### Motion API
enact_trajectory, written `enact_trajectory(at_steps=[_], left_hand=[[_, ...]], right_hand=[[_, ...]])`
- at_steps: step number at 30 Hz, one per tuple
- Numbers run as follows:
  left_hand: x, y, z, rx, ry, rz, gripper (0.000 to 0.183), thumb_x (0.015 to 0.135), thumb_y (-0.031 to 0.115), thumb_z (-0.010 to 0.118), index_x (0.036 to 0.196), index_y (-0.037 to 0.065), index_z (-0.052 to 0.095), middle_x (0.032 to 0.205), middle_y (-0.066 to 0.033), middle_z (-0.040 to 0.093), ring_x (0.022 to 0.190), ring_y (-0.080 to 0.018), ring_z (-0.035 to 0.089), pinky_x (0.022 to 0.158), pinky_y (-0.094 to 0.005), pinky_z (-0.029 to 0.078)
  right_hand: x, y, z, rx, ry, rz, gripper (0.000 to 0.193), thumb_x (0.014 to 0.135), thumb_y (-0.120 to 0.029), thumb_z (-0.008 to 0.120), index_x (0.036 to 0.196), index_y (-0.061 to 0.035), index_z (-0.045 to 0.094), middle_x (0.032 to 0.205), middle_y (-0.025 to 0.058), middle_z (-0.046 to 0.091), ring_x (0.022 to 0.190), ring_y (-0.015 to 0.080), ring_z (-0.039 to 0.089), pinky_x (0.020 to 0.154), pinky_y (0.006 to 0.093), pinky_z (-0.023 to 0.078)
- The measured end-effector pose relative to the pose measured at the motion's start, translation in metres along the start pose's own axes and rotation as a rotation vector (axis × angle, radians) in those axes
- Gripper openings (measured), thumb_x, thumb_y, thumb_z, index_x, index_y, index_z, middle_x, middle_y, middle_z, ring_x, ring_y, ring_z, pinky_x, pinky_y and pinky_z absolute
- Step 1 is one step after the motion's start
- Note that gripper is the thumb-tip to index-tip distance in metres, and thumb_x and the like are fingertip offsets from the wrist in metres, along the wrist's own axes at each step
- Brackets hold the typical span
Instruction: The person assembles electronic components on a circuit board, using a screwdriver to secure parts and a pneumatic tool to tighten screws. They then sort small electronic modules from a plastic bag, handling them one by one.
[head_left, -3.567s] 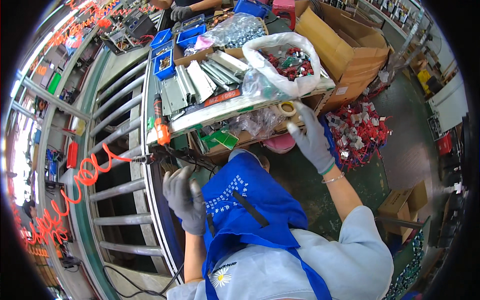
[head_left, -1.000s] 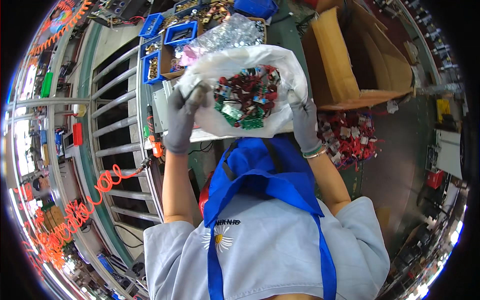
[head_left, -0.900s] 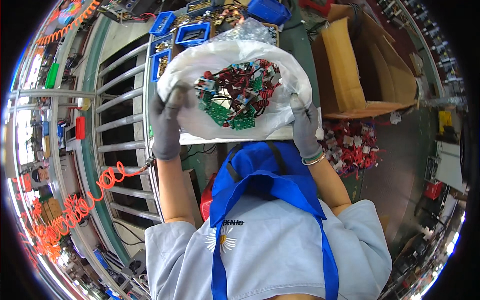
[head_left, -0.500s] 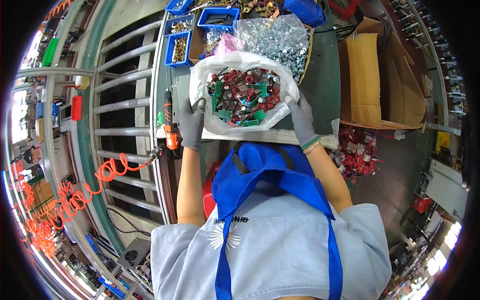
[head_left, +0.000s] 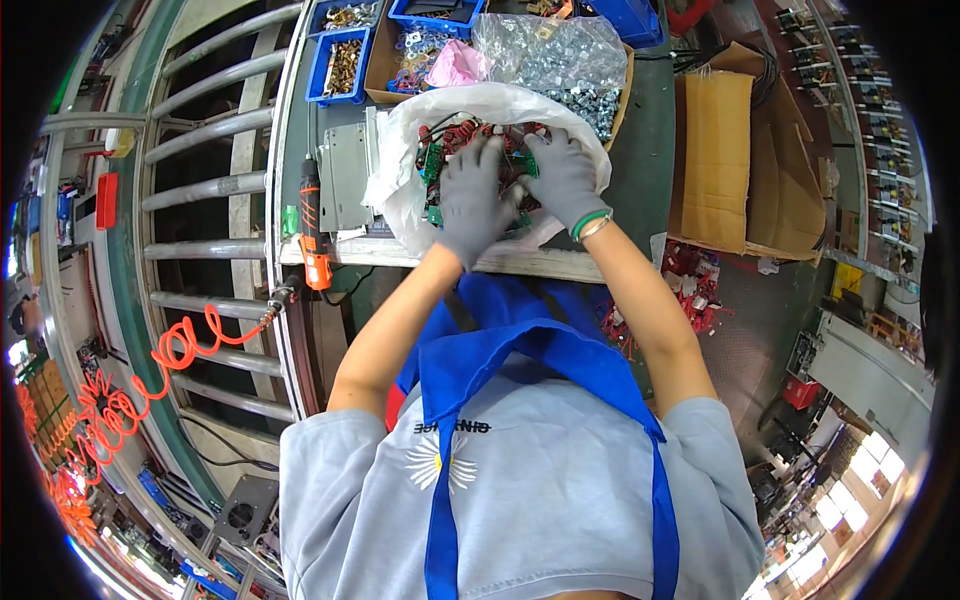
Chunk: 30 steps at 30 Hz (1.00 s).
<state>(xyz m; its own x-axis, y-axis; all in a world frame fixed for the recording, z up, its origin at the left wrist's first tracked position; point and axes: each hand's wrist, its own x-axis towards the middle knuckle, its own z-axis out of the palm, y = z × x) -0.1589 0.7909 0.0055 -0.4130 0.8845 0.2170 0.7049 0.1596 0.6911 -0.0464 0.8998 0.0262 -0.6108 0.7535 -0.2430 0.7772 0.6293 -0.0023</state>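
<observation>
A white plastic bag (head_left: 405,165) lies open on the workbench in front of me, full of small red and green electronic parts (head_left: 452,140). Both my hands wear grey gloves and are inside the bag's mouth. My left hand (head_left: 472,200) rests palm down on the parts with fingers spread. My right hand (head_left: 562,180) lies beside it, fingers curled over the parts; a green band sits at its wrist. Whether either hand grips a part is hidden.
An orange power screwdriver (head_left: 312,225) on a coiled orange hose lies left of the bag, beside grey metal plates (head_left: 345,180). Blue bins (head_left: 342,62) and a clear bag of metal hardware (head_left: 560,55) stand behind. A cardboard box (head_left: 720,150) is at the right.
The bag, held up by its edges before, now rests on the bench. Both hands have let go of the rim and moved into the parts.
</observation>
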Motion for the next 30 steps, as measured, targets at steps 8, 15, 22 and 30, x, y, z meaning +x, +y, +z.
enact_trajectory(at_steps=[8, 15, 22, 30], left_hand=[[0.073, -0.045, -0.011, -0.401, -0.028, -0.176, 0.039, 0.086, 0.019, 0.063, 0.124, 0.01, 0.06, 0.106, -0.0152, 0.07, 0.093, -0.0317, 0.068, 0.084, -0.0422, 0.052], [0.073, -0.033, 0.036, 0.215, -0.018, 0.012, 0.038, 0.08, 0.022, 0.07, 0.116, 0.012, 0.063, 0.095, -0.0157, 0.071, 0.088, -0.0331, 0.069, 0.081, -0.0443, 0.053], [0.072, -0.013, 0.013, -0.049, -0.041, -0.061, 0.022, 0.076, 0.022, 0.072, 0.096, 0.014, 0.07, 0.088, -0.0129, 0.071, 0.083, -0.0335, 0.068, 0.072, -0.045, 0.052], [0.049, 0.009, -0.008, -0.624, -0.074, -0.137, 0.024, 0.083, 0.007, 0.066, 0.107, 0.004, 0.068, 0.091, -0.0098, 0.071, 0.086, -0.0206, 0.068, 0.08, -0.0331, 0.053]], right_hand=[[-0.003, 0.016, -0.047, 0.414, 0.166, -0.027, 0.041, 0.071, -0.025, 0.072, 0.11, -0.0124, 0.066, 0.103, 0.0132, 0.063, 0.1, 0.0291, 0.064, 0.087, 0.0391, 0.051], [-0.008, 0.035, -0.025, 1.376, -0.171, 0.273, 0.045, 0.077, -0.015, 0.073, 0.119, -0.0048, 0.06, 0.096, 0.0043, 0.063, 0.086, 0.0143, 0.066, 0.073, 0.0277, 0.058], [-0.012, 0.04, -0.007, 1.082, -0.068, 0.071, 0.069, 0.073, -0.016, 0.075, 0.135, -0.0061, 0.048, 0.119, 0.0166, 0.06, 0.101, 0.0252, 0.064, 0.084, 0.0331, 0.055], [0.027, 0.053, -0.007, 1.069, -0.184, -0.172, 0.064, 0.071, -0.014, 0.073, 0.13, -0.005, 0.052, 0.112, 0.0099, 0.062, 0.092, 0.019, 0.064, 0.079, 0.03, 0.052]])
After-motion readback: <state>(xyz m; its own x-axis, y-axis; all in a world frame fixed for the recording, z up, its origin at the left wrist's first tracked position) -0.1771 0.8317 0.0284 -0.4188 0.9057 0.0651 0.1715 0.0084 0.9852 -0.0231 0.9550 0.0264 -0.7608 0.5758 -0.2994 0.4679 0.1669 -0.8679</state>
